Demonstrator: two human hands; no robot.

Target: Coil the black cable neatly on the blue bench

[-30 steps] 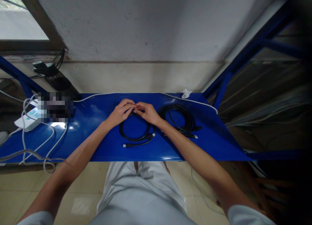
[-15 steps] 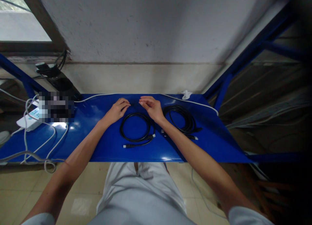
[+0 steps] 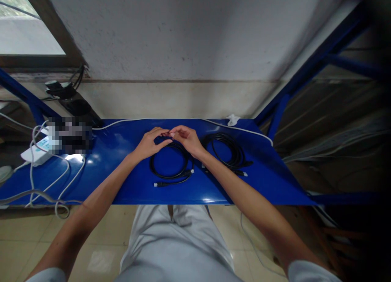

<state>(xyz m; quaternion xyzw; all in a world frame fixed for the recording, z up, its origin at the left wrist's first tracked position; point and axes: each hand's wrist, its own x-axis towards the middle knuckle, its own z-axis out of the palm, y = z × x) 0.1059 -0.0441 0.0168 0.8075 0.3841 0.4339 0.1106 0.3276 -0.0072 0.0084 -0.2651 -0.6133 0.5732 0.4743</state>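
Observation:
My left hand [image 3: 150,142] is at the far side of a coiled black cable [image 3: 152,168], its fingers stretched toward my right hand and its thumb held apart from them. Pinched at the fingertips, my right hand [image 3: 190,141] meets the left fingertips just beyond the coil; whatever is between them is too small to make out. Both ends of this cable, with pale plug tips, lie at the coil's near side. Beside my right wrist rests a second, thicker black cable coil [image 3: 236,153], its plugs pointing right.
A white power strip [image 3: 38,150] with looping white cords sits at the left, next to a blurred-out patch. Behind it leans a black cylinder [image 3: 77,104]. A white cord runs along the back of the blue table [image 3: 122,180], near a crumpled white scrap [image 3: 233,120].
My hands, apart half a second ago, have come together at the fingertips. The left thumb has spread away from its fingers. Both cable coils stay in place.

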